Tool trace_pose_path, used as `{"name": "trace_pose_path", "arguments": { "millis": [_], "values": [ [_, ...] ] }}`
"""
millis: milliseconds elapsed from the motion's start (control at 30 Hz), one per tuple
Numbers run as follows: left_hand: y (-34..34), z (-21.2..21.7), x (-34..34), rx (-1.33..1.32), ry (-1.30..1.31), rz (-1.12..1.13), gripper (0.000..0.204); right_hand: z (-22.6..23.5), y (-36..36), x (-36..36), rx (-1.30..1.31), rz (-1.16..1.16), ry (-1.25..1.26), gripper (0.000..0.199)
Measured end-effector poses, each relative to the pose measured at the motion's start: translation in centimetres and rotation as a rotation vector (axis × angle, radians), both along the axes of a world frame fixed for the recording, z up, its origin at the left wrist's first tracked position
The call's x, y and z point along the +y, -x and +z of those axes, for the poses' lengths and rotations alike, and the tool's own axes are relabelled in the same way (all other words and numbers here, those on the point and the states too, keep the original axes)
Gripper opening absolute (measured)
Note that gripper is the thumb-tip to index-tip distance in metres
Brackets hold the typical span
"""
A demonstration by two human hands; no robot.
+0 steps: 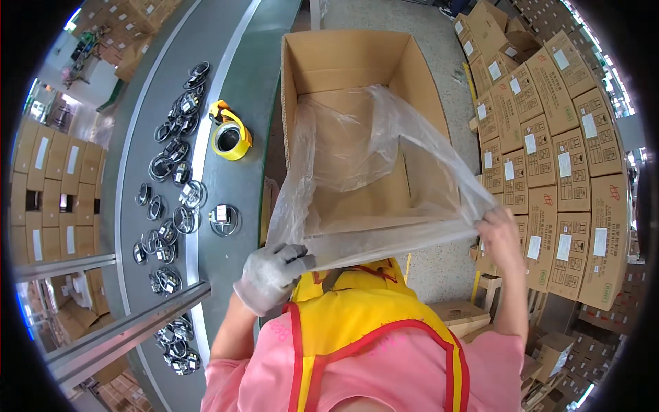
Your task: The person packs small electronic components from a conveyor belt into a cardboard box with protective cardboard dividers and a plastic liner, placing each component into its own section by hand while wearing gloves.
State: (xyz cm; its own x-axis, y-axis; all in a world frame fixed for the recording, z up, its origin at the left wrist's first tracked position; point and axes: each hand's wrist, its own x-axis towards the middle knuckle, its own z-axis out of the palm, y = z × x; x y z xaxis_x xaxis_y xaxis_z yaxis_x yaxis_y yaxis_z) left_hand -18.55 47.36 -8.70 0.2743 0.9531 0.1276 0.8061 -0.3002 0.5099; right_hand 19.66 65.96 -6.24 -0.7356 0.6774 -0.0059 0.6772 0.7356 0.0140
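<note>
A clear plastic bag lies partly inside a large open cardboard box, its mouth pulled wide toward me. My left hand, in a grey-white work glove, is closed on the bag's near left edge. Bare and farther right, my right hand pinches the right corner of the same edge. Between the two hands the plastic is stretched taut over the near side of the box. Through the film I see the brown box bottom; the near wall is largely covered.
Left of the box runs a conveyor carrying several coiled black cables. On its green side ledge sit a yellow tape dispenser and one more coil. A metal rail crosses at lower left. Stacked cartons stand at right.
</note>
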Motion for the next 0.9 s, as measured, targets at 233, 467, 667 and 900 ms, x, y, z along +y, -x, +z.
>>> {"name": "trace_pose_path", "arguments": {
  "millis": [233, 467, 667, 900],
  "values": [
    [-0.5, -12.0, -3.6, 0.313, 0.549, 0.102, 0.026, -14.6, -9.1, 1.3, -0.124, -0.248, -0.009, 0.020],
    [-0.4, -0.8, 8.8, -0.280, 0.129, 0.395, 0.029, -5.0, 8.8, 9.3, 0.540, -0.195, 0.047, 0.025],
    [-4.0, -14.0, 21.1, 0.771, 0.654, 0.039, 0.038, -16.9, 22.1, 14.8, 0.089, 0.461, -0.156, 0.043],
    [1.2, -25.0, 24.6, 1.058, 0.538, 0.165, 0.035, -40.9, 13.7, 31.2, -0.582, -0.117, -0.484, 0.033]
  ]
}}
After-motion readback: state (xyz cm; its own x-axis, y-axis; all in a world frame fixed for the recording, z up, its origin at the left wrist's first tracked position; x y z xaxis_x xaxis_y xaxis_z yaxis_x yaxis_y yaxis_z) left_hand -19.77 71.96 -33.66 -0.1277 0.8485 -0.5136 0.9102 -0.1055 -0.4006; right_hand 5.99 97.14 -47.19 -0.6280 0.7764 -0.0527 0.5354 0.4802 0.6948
